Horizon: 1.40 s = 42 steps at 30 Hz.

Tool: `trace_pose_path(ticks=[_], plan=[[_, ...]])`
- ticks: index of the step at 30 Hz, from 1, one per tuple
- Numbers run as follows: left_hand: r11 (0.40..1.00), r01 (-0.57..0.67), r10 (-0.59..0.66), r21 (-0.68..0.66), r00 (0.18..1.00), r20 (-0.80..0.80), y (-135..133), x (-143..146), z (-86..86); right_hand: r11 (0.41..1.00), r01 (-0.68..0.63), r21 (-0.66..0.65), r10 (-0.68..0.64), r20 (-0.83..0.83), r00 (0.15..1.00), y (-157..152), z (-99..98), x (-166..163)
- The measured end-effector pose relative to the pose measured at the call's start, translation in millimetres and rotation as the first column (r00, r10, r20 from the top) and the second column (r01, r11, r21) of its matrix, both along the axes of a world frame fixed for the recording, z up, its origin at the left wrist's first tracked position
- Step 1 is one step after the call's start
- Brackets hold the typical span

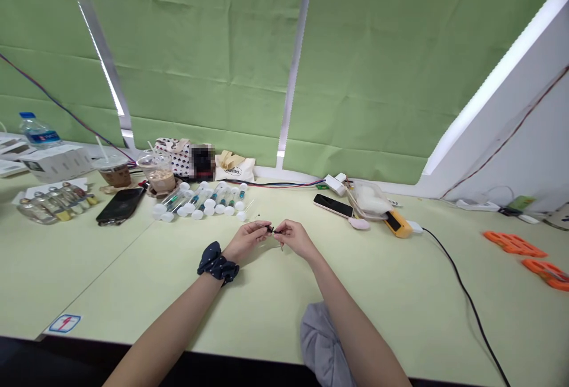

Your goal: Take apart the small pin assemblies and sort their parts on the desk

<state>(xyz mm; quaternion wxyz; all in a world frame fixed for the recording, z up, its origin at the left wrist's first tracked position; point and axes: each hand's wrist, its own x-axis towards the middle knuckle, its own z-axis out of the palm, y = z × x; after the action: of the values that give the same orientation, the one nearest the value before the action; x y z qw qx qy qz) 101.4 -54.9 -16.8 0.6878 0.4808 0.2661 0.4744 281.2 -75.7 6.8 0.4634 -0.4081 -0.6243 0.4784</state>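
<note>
At the near edge of the pale table, a bunched grey cloth lies against the right forearm, and a blue-and-red marked sticker sits by the seam on the left. Both forearms reach in over the tabletop, with a dark dotted scrunchie around the left wrist. The left hand and right hand meet fingertip to fingertip near the middle, each with thumb and fingers pressed together, pinching a small dark piece between them; whether it is one part or two is too small to tell. A thin strand hangs just below the right fingertips. To the right lie two orange frames and a yellow device whose white plug leads into a black cable. Nearer the hands are a pink oval object and a phone, screen up, with a clear bag just behind. Beyond the left hand, white-capped tubes lie in a cluster; farther left are a dark phone, glass bottles and two drink cups. Behind stand a patterned bag, a cream pouch and, farthest back, green blinds.
</note>
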Motion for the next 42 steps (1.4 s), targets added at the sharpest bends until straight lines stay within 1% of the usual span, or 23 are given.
trace_pose_path(ticks=[3, 5, 8, 14, 18, 23, 30, 34, 39, 42], plan=[[1.000, 0.003, -0.003, 0.013, 1.000, -0.024, 0.4, -0.5, -0.4, 1.000, 0.022, -0.012, -0.022, 0.010, 1.000, 0.1, -2.7, -1.2], [1.000, 0.002, -0.002, 0.020, 1.000, -0.028, 0.3, -0.8, 0.4, 0.999, 0.031, -0.023, -0.032, -0.014, 0.999, -0.3, -4.1, -1.9], [1.000, -0.002, 0.002, 0.024, 1.000, -0.022, 0.2, -1.3, 1.2, 1.000, 0.025, -0.010, -0.025, -0.054, 0.998, -0.9, -5.4, -3.6], [1.000, -0.005, 0.005, 0.022, 1.000, -0.006, 0.1, -1.9, 1.0, 0.999, 0.043, 0.010, -0.042, -0.081, 0.996, -1.7, -4.4, -6.3], [0.999, 0.000, -0.001, 0.039, 1.000, 0.017, 0.0, -1.3, 1.2, 0.999, 0.042, -0.003, -0.042, -0.111, 0.993, -0.2, -5.2, -5.9], [0.997, -0.012, 0.012, 0.071, 1.000, -0.004, 1.3, -1.3, -0.8, 0.996, 0.086, -0.012, -0.087, -0.144, 0.986, 1.6, -7.9, -6.8], [0.996, -0.050, 0.050, 0.071, 0.999, 0.003, 4.8, -2.0, -4.2, 0.999, 0.046, -0.009, -0.047, -0.152, 0.987, 0.6, -6.0, -5.7], [0.994, -0.036, 0.037, 0.099, 0.999, -0.017, 4.2, -2.0, -3.4, 0.999, 0.040, -0.033, -0.045, -0.142, 0.989, 0.0, -4.8, -5.4], [0.993, -0.031, 0.037, 0.113, 0.998, -0.049, 1.0, -1.1, 0.0, 0.991, 0.085, -0.103, -0.096, -0.116, 0.989, 1.3, -6.2, -8.0], [0.992, -0.045, 0.051, 0.121, 0.998, -0.044, 0.8, -0.6, 0.4, 0.989, 0.080, -0.122, -0.096, -0.132, 0.987, 1.4, -6.1, -8.9]])
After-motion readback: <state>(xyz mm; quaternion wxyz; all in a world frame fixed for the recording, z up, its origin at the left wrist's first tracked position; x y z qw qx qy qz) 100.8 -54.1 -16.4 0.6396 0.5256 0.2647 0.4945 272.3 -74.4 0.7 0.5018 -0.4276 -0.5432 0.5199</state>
